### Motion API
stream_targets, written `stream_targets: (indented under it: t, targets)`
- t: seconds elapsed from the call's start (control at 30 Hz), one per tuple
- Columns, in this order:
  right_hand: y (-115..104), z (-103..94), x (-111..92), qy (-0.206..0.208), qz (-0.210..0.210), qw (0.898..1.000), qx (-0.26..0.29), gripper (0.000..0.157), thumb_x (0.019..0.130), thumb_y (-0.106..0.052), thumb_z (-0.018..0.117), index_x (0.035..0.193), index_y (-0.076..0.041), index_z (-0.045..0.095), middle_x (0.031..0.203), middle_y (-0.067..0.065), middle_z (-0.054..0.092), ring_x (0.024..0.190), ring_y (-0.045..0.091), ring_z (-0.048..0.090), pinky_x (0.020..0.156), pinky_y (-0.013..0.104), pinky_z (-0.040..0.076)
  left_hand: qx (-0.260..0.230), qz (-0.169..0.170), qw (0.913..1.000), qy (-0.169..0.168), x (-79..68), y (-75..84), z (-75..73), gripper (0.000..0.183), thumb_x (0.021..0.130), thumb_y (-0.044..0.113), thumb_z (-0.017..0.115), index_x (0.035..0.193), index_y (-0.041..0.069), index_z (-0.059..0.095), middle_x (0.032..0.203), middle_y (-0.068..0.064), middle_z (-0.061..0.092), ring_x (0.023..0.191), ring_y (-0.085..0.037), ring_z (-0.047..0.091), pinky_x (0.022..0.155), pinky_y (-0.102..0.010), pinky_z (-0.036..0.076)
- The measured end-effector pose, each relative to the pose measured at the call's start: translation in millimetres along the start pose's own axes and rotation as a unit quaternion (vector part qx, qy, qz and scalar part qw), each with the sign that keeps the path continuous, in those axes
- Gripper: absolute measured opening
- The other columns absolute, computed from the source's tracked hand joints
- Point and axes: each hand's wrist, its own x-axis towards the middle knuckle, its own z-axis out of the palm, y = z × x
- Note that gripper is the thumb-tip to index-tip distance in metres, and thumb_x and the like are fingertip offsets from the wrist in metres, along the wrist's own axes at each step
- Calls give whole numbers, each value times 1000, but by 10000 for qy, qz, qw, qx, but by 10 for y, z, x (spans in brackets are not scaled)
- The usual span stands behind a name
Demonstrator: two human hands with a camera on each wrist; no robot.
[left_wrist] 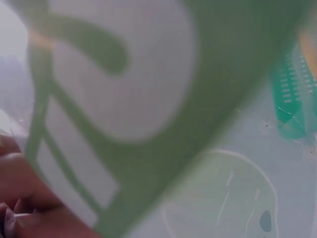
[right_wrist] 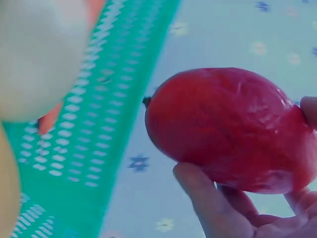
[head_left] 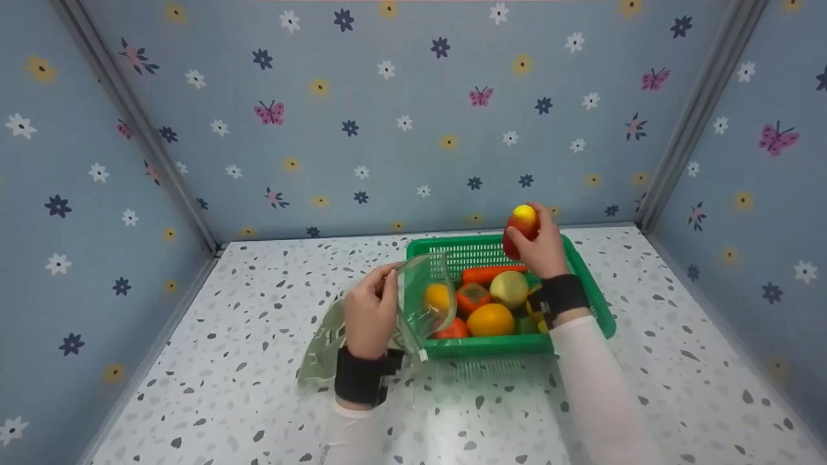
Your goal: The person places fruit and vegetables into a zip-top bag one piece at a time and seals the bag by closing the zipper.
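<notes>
Bag [left_wrist: 133, 119] with illegible lettering [left_wrist: 230, 179] is pinched by left hand [head_left: 371, 314], right hand [head_left: 541, 247] gripping mango [right_wrist: 230, 130].

One mango [head_left: 524, 226], one bag [head_left: 415, 290], one basket [head_left: 484, 347], one carrot [head_left: 491, 274], two wristbands [head_left: 360, 376]

Head view high, facing forward-down; wrist views close; all share green basket [head_left: 488, 347].

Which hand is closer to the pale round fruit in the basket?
Right. The right hand, holding a red fruit, is just up and right of the pale round fruit in the head view; the left hand, holding the bag, is farther, left of the basket.
</notes>
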Motion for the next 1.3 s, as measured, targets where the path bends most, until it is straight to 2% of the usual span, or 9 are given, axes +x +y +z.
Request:
stream_targets:
  t: [0.17,0.37,0.53,0.67,0.77,1.0,1.17,1.3]
  targets:
    - [-168,-23,-204,176,-199,9983,523,64,103,-27,62,158,-15,31,148,23,45,126,40,51,111,53,45,-27,-11,10000,-17,5,5,-1,19,101,6,61,110,-1,76,63,2,43,53,-6,34,51,-19,29]
    - [-224,15,-398,517,-474,9925,1006,62,102,-26,65,155,-13,35,139,23,51,117,36,54,103,47,48,-39,89,10000,19,4,9,3,19,102,6,61,111,-1,76,62,5,39,52,-3,31,51,-20,26]
    - [-231,74,-543,679,-538,9842,1547,61,102,-23,65,154,-10,36,136,21,52,113,30,55,95,29,50,-32,176,9998,62,0,17,8,19,102,7,61,111,-1,76,61,6,37,52,-1,28,51,-20,24]
    - [-230,125,-644,638,-328,9730,2196,61,102,-22,64,154,-12,33,138,19,52,116,28,56,89,18,54,-57,171,9998,33,-8,14,12,19,102,7,61,111,-1,76,62,6,37,52,-2,29,51,-20,25]
    - [-229,149,-714,586,-77,9650,2557,62,102,-22,64,154,-14,31,141,17,51,122,29,57,89,20,58,-98,142,9999,10,-11,17,10,19,102,6,61,110,-1,76,61,7,37,51,-2,29,50,-20,25]
    - [-265,172,-794,663,77,9605,2700,60,103,-27,63,153,-15,32,146,16,51,127,31,57,99,43,56,-67,180,9998,18,0,3,10,19,101,6,61,110,-2,76,61,6,38,51,-2,30,50,-20,26]
    - [-316,212,-839,628,109,9588,2768,59,103,-28,62,152,-15,33,147,16,51,128,31,57,102,43,54,-23,192,9998,26,-2,0,0,18,101,5,62,109,-2,76,61,6,38,51,-3,30,50,-19,26]
    - [-368,273,-875,554,20,9544,2933,54,104,-24,61,150,-14,34,143,16,52,125,30,59,95,37,59,7,190,9998,33,-1,-2,-6,18,101,6,61,109,-2,76,61,5,38,52,-2,31,50,-20,26]
